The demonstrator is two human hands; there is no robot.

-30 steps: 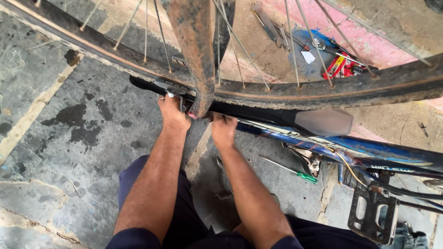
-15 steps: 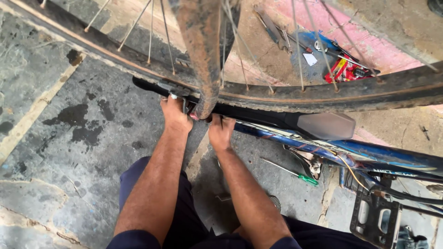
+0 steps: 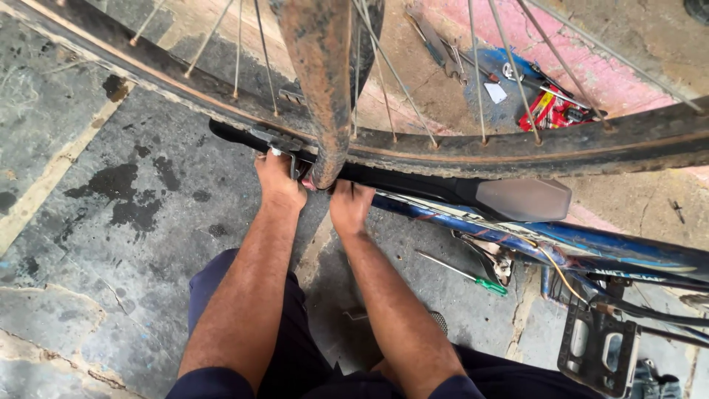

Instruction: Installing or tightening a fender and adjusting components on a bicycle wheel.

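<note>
Both hands are in the middle of the frame, under the rusty mudguard (image 3: pixel 321 81) and the big bike wheel (image 3: pixel 517 148): the left hand (image 3: pixel 279 181) is wrapped around a small metal brake part (image 3: pixel 284 144) by the tyre, and the right hand (image 3: pixel 351 205) is curled closed near the mudguard's bottom tip, though I cannot tell what its fingers pinch. To do this well, I think the hands should hold the little part steady and keep fingers away from the spokes. In the upper right, behind the spokes, lie a red packet (image 3: pixel 550 111) and a small white tag (image 3: pixel 495 92) on blue cloth (image 3: pixel 509 70), and a green-handled screwdriver (image 3: pixel 465 275) lies right of the arms.
</note>
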